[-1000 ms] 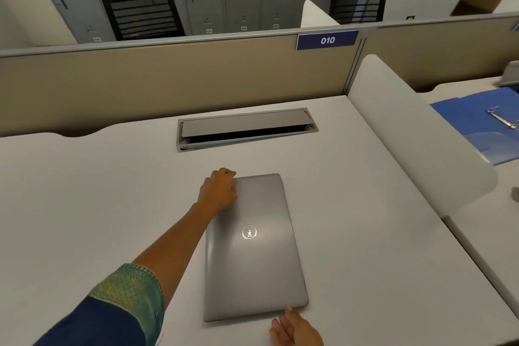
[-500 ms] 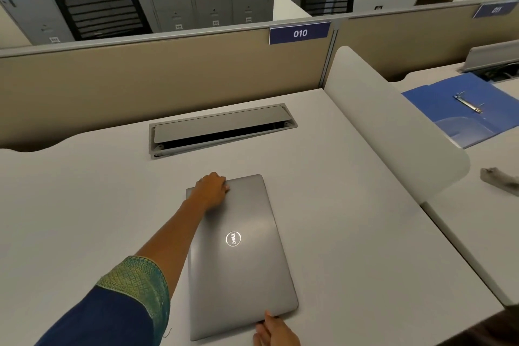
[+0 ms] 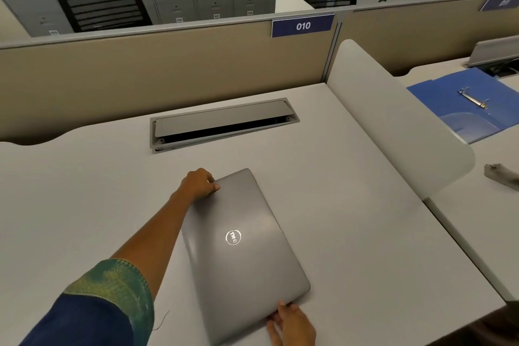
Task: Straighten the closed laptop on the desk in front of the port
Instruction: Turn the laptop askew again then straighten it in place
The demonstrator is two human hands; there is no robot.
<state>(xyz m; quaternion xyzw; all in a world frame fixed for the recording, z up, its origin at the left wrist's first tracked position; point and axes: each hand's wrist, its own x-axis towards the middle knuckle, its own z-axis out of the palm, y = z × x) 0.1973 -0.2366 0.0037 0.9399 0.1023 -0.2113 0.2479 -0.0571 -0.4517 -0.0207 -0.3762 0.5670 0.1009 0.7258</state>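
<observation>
A closed grey laptop (image 3: 244,250) with a round logo lies on the white desk (image 3: 351,219), its long side running away from me and skewed, far end tilted left. My left hand (image 3: 199,184) grips its far left corner. My right hand (image 3: 292,323) holds its near right corner at the desk's front edge. Beyond the laptop, the grey cable port (image 3: 222,123) is set into the desk, its flap slightly raised over a dark slot.
A beige partition (image 3: 168,70) with a blue "010" sign (image 3: 302,26) backs the desk. A white curved divider (image 3: 393,118) bounds the right side. Past it lie an open blue ring binder (image 3: 471,104) and a grey object (image 3: 502,177). Black chairs and grey lockers stand behind.
The laptop has turned counter-clockwise under both hands: its far end swung left and its near end right. The view shifted so the desk sits further left in frame.
</observation>
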